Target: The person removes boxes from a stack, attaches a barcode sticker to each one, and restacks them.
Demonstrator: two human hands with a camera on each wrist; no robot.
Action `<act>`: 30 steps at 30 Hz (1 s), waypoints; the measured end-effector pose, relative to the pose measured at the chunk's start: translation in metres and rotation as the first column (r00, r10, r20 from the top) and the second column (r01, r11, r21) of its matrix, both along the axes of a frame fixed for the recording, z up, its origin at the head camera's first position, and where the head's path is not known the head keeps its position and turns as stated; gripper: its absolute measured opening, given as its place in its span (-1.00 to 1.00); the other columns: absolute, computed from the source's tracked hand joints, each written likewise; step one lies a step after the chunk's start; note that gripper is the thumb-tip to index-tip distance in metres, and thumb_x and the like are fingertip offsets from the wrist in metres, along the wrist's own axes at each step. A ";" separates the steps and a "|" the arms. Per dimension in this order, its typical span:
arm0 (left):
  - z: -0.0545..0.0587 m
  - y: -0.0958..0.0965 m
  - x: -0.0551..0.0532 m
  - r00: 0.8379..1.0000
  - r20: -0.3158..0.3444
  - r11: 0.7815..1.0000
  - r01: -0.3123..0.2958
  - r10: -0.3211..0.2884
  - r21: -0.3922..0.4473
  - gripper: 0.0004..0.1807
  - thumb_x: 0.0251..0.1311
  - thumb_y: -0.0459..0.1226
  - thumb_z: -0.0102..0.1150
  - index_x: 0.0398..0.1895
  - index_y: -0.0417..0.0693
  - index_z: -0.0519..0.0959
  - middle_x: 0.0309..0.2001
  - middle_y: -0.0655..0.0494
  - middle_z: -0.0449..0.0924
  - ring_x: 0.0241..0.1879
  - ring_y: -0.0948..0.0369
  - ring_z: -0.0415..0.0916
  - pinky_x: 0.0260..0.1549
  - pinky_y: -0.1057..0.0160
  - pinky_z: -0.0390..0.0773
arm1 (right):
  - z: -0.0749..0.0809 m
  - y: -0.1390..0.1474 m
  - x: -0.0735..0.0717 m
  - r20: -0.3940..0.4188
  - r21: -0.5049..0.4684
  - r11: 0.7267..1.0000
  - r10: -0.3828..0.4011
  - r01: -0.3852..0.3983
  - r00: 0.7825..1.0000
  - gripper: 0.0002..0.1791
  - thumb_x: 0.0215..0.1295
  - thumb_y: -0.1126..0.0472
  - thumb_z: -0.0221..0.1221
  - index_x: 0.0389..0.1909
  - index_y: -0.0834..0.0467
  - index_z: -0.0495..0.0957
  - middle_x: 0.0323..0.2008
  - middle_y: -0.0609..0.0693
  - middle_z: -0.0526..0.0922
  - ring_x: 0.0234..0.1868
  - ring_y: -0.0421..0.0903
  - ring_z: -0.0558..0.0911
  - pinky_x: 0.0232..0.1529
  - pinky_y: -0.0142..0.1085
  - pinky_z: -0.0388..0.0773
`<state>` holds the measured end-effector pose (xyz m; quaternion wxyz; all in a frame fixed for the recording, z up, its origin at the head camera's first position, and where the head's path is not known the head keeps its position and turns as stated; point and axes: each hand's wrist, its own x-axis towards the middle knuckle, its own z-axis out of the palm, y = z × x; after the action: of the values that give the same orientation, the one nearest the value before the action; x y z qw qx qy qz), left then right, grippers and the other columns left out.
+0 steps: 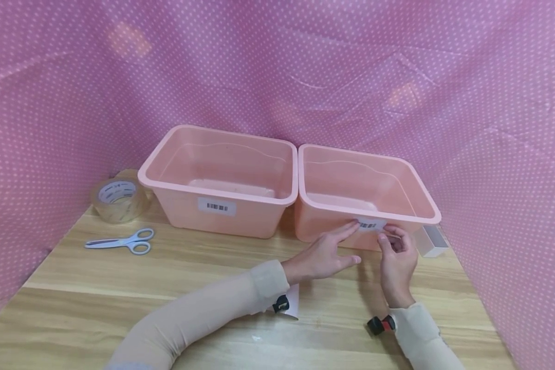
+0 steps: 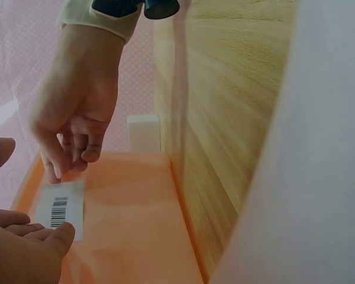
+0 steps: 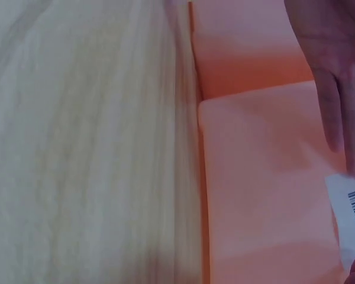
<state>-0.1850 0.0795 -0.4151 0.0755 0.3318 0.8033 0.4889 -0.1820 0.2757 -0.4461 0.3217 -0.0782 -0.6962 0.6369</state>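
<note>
Mostly white label (image 1: 371, 225), rectangular, black-barcoded

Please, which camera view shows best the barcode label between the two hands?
The left wrist view: the barcode label is large there and within the frame, though partly covered. The head view shows it much smaller; the right wrist view cuts it at the right edge.

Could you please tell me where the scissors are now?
In the head view, the scissors lie on the wooden table, at its left side, just in front of the tape roll.
</note>
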 end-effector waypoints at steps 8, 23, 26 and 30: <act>0.000 0.000 0.000 1.000 0.001 1.000 -0.008 0.008 -0.005 -0.15 0.35 -0.09 0.25 0.62 0.13 0.07 0.64 0.25 -0.02 0.59 0.21 0.07 0.57 0.13 0.17 | 0.002 0.002 0.000 -0.105 -0.168 0.985 0.010 -0.028 0.994 -0.92 0.33 0.47 0.20 -0.20 0.31 0.60 -0.32 -0.05 0.68 -0.43 -0.24 0.65 -0.44 -0.51 0.55; -0.003 0.004 -0.011 0.992 0.128 0.992 -0.004 -0.013 0.126 -0.21 0.33 -0.16 0.29 0.57 0.01 0.19 0.57 0.17 0.20 0.50 0.16 0.29 0.44 0.30 0.38 | 0.013 0.002 -0.004 0.003 -0.177 0.957 0.235 -0.230 0.972 -0.74 0.48 0.37 0.08 -0.12 0.59 0.53 -0.37 -0.04 0.81 -0.32 -0.19 0.81 -0.24 -0.36 0.76; -0.001 0.004 -0.012 0.989 0.148 0.990 -0.005 -0.016 0.141 -0.22 0.33 -0.16 0.29 0.57 0.02 0.20 0.57 0.17 0.21 0.50 0.17 0.29 0.45 0.30 0.37 | 0.017 0.003 -0.005 -0.058 -0.220 0.944 0.239 -0.246 0.969 -0.76 0.50 0.35 0.07 -0.18 0.52 0.54 -0.37 0.02 0.81 -0.33 -0.16 0.81 -0.26 -0.36 0.76; 0.002 0.004 -0.013 0.988 0.151 0.988 -0.005 -0.019 0.152 -0.21 0.33 -0.15 0.29 0.57 0.03 0.20 0.57 0.18 0.21 0.49 0.15 0.30 0.44 0.30 0.38 | 0.019 0.003 -0.007 -0.107 -0.243 0.935 0.238 -0.257 0.965 -0.78 0.49 0.35 0.09 -0.21 0.50 0.56 -0.38 0.06 0.81 -0.34 -0.12 0.82 -0.26 -0.34 0.76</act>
<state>-0.1980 0.0838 -0.4131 0.1128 0.3011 0.7546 0.5720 -0.1887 0.2788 -0.4269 0.2524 -0.0064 -0.6001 0.7590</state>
